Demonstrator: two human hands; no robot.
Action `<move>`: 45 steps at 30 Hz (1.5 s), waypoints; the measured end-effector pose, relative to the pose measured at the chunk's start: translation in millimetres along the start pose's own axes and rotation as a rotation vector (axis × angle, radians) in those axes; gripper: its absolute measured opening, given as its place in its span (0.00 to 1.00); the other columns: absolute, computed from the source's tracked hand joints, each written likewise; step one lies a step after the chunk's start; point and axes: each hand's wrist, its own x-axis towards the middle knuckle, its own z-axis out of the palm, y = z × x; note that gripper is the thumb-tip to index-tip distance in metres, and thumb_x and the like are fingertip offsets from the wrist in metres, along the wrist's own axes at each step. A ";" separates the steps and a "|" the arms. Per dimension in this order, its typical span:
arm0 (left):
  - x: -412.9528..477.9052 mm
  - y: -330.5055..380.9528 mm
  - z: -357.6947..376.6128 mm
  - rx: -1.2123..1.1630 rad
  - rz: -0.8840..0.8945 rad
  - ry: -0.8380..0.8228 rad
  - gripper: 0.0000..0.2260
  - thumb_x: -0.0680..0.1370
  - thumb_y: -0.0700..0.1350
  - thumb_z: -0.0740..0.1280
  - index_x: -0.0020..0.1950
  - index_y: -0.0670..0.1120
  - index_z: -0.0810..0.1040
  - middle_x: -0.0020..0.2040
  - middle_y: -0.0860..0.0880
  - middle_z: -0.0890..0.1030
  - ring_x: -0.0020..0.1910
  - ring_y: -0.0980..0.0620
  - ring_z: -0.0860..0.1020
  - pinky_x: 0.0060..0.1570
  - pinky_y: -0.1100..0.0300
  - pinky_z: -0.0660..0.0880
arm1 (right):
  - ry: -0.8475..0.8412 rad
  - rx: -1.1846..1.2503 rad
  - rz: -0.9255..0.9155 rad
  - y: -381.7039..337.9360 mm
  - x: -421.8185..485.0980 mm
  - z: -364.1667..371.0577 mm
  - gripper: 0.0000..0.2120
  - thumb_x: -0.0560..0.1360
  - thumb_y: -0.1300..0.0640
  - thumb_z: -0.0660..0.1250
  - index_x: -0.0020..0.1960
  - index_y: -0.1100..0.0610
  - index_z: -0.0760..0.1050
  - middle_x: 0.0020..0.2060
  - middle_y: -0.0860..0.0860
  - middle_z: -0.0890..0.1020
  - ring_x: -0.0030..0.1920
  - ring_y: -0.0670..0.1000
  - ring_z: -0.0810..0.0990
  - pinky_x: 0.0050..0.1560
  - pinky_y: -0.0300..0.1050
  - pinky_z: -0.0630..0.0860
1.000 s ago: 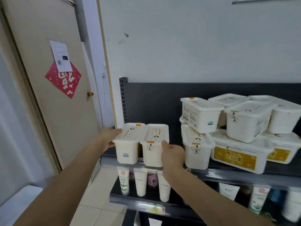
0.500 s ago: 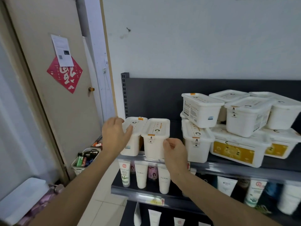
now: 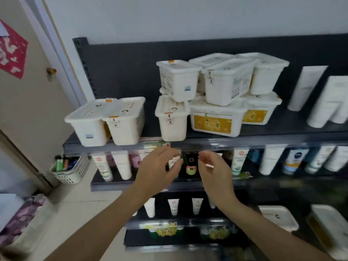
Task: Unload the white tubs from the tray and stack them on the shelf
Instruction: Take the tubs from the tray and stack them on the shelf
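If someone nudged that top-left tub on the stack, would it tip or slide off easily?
Probably fairly easily. The top-left tub sits crooked on the tub below, overhanging its lid, so a push could slide it off. Its walls taper to a narrower base, which may favour tipping. The plastic looks smooth and rigid; its weight cannot be judged.

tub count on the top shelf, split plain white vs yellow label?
Plain white tubs: 7 (2 side by side at the left, 1 next to the yellow-label ones, 4 stacked on top)
Yellow-label tubs: 2
Total: 9
A lid edge behind the stack may be one more tub; too hidden to tell.
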 end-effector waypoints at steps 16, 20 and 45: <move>21.8 157.6 307.7 -0.223 -0.176 -0.832 0.11 0.78 0.52 0.64 0.54 0.45 0.75 0.48 0.49 0.76 0.46 0.50 0.76 0.45 0.56 0.74 | 0.159 -0.499 0.610 260.3 -71.5 -262.4 0.05 0.73 0.66 0.67 0.45 0.61 0.81 0.43 0.58 0.84 0.45 0.59 0.82 0.43 0.39 0.68; 22.0 172.1 368.8 -0.172 -0.201 -0.905 0.07 0.78 0.48 0.64 0.49 0.45 0.73 0.45 0.49 0.72 0.44 0.51 0.74 0.38 0.60 0.65 | 0.127 -0.539 0.716 310.9 -71.0 -317.2 0.11 0.75 0.65 0.65 0.56 0.64 0.79 0.56 0.60 0.81 0.58 0.60 0.78 0.56 0.44 0.72; 4.9 150.2 516.9 0.329 -0.261 -1.261 0.42 0.65 0.61 0.74 0.72 0.45 0.60 0.66 0.43 0.67 0.64 0.43 0.68 0.61 0.49 0.70 | -0.224 -0.389 1.270 491.7 -19.9 -362.3 0.23 0.69 0.55 0.76 0.60 0.60 0.74 0.57 0.56 0.80 0.59 0.57 0.78 0.61 0.52 0.75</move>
